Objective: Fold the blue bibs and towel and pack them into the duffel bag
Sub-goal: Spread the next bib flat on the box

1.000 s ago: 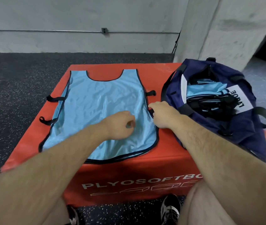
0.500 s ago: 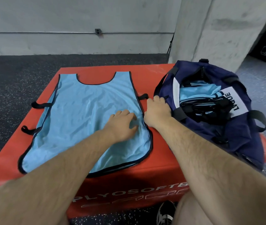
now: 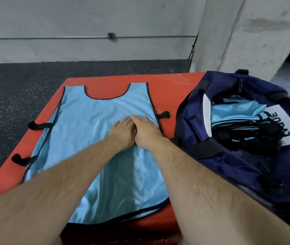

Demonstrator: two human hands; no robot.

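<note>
While a navy fabric duffel bag [image 3: 247, 174] lies unzipped alongside, left hand [image 3: 123, 132] and right hand [image 3: 147, 132] press flat-fingered on a light-blue mesh bib [image 3: 87, 138].

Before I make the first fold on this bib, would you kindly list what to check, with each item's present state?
1. Blue bib spread out on the red box: ok.
2. Left hand and right hand flat on the bib: ok.
3. Black straps tucked in: not ok, they stick out at both sides.
4. Duffel bag open: ok, folded bibs lie inside.
5. Room left in the bag: cannot tell.
</note>
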